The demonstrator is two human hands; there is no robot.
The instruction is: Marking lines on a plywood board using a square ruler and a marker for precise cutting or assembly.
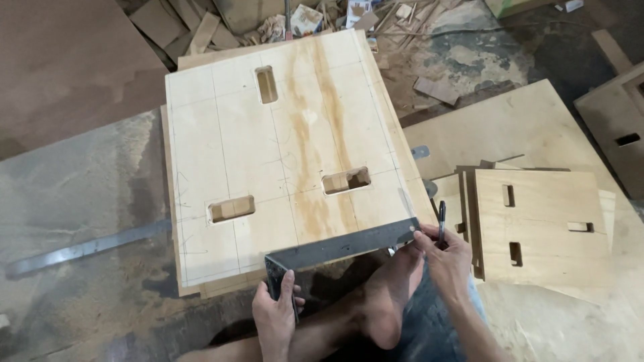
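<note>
A pale plywood panel (282, 134) with three rectangular slots and pencil lines lies on top of a stack on the floor. A dark metal try square (335, 247) rests along its near edge. My left hand (275, 312) grips the square's short leg at the panel's near corner. My right hand (444, 258) presses the long blade's right end and holds a black pen (441, 218) upright between its fingers. My bare foot (386, 302) lies on the floor between the hands.
A stack of smaller slotted plywood pieces (537, 224) sits to the right on a large sheet (510, 121). A long metal ruler (80, 249) lies at left. Wood offcuts (201, 27) litter the far floor. Another slotted board (617, 127) is at far right.
</note>
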